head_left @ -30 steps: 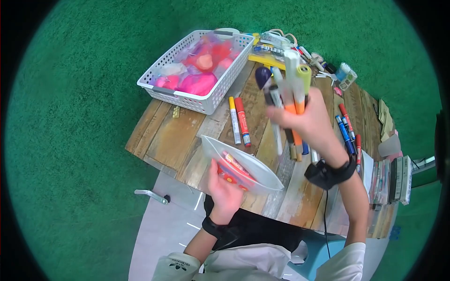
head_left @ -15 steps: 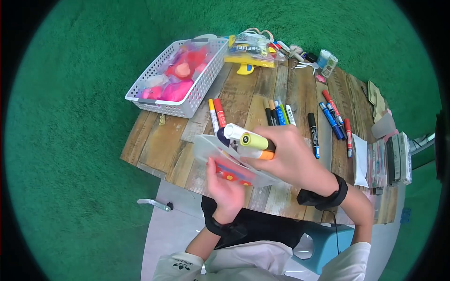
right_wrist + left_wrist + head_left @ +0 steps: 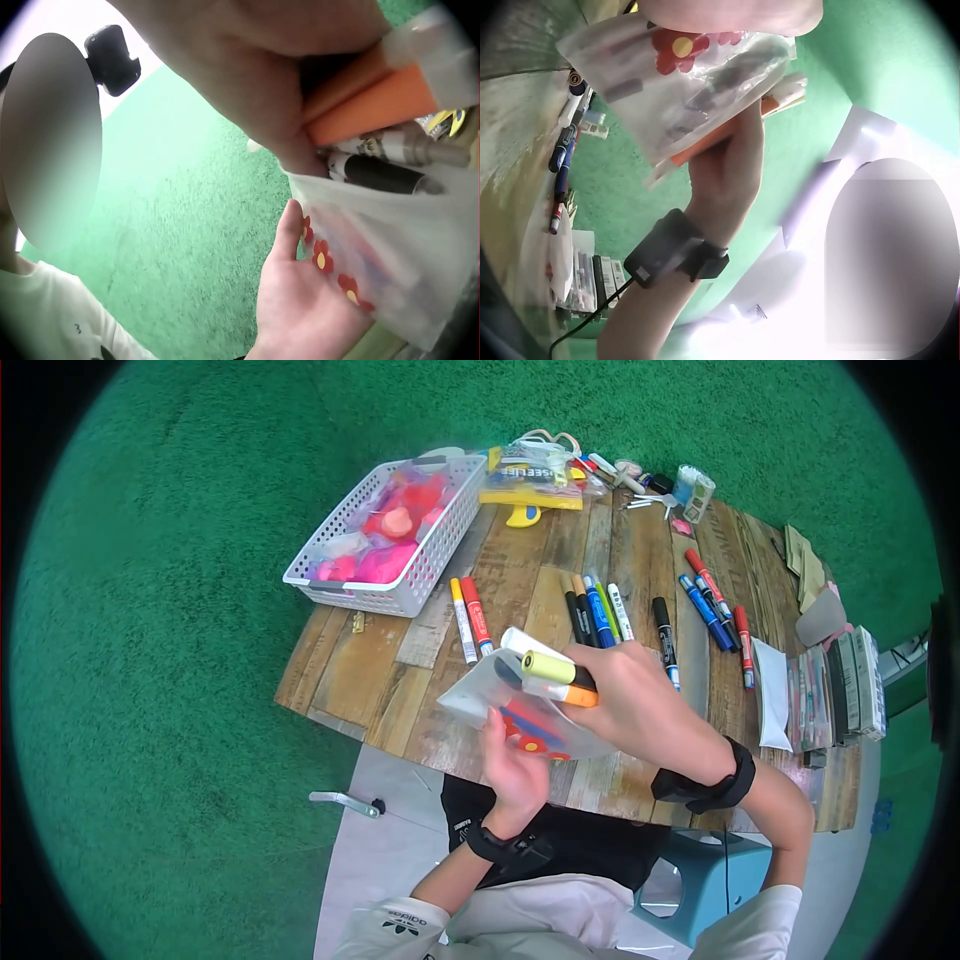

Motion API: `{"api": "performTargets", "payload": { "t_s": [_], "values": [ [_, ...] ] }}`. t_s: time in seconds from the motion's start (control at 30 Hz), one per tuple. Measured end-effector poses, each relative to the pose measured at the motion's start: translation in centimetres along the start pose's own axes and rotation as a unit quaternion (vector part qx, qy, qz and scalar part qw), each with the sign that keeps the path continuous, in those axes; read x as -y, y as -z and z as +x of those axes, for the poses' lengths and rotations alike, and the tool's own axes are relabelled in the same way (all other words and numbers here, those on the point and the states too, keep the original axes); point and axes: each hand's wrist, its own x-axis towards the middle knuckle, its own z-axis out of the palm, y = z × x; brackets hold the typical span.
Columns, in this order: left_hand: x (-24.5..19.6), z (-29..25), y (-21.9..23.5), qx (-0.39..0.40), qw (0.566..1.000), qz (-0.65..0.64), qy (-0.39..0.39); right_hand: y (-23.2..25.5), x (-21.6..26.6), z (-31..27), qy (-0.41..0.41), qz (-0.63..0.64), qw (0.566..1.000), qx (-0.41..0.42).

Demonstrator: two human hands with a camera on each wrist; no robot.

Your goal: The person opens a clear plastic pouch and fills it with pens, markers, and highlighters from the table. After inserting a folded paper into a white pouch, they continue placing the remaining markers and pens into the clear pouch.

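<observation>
Right grip [image 3: 645, 700] holds markers [image 3: 550, 667], some partly inside the flowered pouch [image 3: 478, 690] that left grip [image 3: 517, 772] holds

Transl. flwr-print pouch [image 3: 483, 693], tilted, open, asst. markers [image 3: 552, 669] at mouth

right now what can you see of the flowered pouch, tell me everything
The pouch is cloudy, see-through and plastic-looking, with red, yellow-centred flowers. It hangs tilted by the table's near side, mouth open, blurry coloured shapes showing inside. The left hand supports it, its fingers partly hidden. The right hand grips markers at the mouth.
</observation>
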Motion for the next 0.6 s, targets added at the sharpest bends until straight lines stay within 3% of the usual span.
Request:
{"api": "performTargets", "payload": {
  "t_s": [0.07,0.17,0.6],
  "values": [
    [0.1,0.0,0.2,0.036,0.999,0.022,-0.006,0.1,0.1,0.0,-0.041,0.014,0.999,0.010],
    [0.2,-0.2,-0.5,0.030,0.997,0.062,0.027,-0.7,-0.9,0.0,0.024,0.062,0.998,0.003],
    [0.9,-1.5,-0.8,0.059,0.991,0.019,0.119,-0.3,-1.3,0.8,-0.033,0.106,0.994,0.006]
  ]
}}
